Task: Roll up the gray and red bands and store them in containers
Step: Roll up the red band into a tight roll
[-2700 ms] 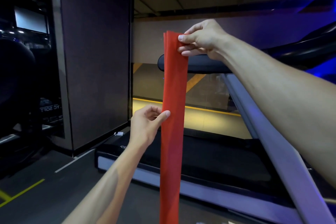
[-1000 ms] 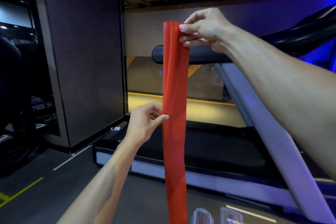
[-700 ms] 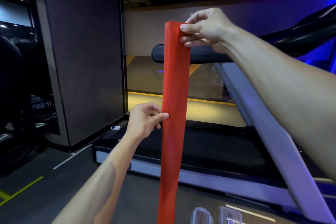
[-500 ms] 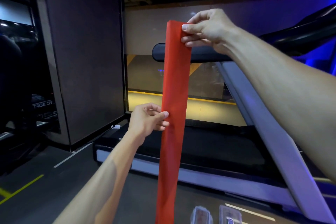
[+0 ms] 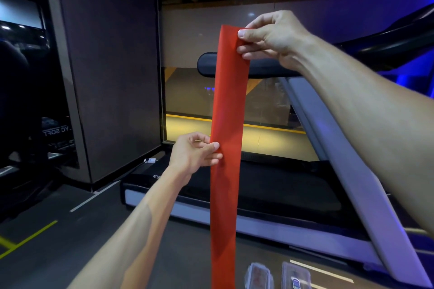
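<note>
A long red band (image 5: 226, 148) hangs straight down in front of the person, from up near 12 o'clock to the bottom edge at 6 o'clock. The right hand (image 5: 273, 38) is up high, at about 1 o'clock, and pinches the top end of the band between thumb and fingers. The left hand (image 5: 195, 153) is lower, near the middle, and pinches the band's left edge with its thumb on the front. Two clear containers (image 5: 278, 275) lie on the dark floor (image 5: 58, 253) at about 5 o'clock, just beside the band's lower end, a bit blurry. A treadmill (image 5: 270, 185) stands behind the band, and its handlebar (image 5: 206, 64) passes behind the band's top part.
</note>
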`<state>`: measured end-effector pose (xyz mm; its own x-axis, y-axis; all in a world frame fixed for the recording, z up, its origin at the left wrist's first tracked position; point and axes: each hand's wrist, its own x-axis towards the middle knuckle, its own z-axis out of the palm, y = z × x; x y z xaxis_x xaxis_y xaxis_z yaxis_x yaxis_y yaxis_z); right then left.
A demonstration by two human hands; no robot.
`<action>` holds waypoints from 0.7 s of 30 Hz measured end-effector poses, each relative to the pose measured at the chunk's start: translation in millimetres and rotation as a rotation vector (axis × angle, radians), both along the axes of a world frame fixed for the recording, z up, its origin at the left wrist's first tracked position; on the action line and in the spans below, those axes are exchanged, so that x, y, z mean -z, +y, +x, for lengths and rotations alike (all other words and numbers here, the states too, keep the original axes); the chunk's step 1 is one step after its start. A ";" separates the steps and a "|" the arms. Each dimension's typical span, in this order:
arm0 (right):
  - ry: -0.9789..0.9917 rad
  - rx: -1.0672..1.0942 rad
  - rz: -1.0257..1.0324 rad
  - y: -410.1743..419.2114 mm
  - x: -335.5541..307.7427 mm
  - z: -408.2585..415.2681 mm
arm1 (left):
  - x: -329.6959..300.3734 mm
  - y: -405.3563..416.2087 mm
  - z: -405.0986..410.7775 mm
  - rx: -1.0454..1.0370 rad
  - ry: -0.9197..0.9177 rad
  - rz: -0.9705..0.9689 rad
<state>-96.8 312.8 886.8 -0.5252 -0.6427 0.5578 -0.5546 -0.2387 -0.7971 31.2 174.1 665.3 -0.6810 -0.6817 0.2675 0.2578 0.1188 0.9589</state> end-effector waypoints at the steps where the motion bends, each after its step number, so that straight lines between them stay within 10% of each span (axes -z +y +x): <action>1: 0.000 -0.007 -0.001 1.8 -0.3 1.9 | 0.7 -1.9 -1.0 0.005 0.009 0.004; 13: 0.355 -0.269 0.106 82.9 77.6 89.9 | -7.3 -22.5 -1.5 0.096 0.045 0.120; 21: 0.154 -0.254 0.126 67.6 208.9 74.3 | -12.3 -23.2 3.6 0.084 0.103 0.003</action>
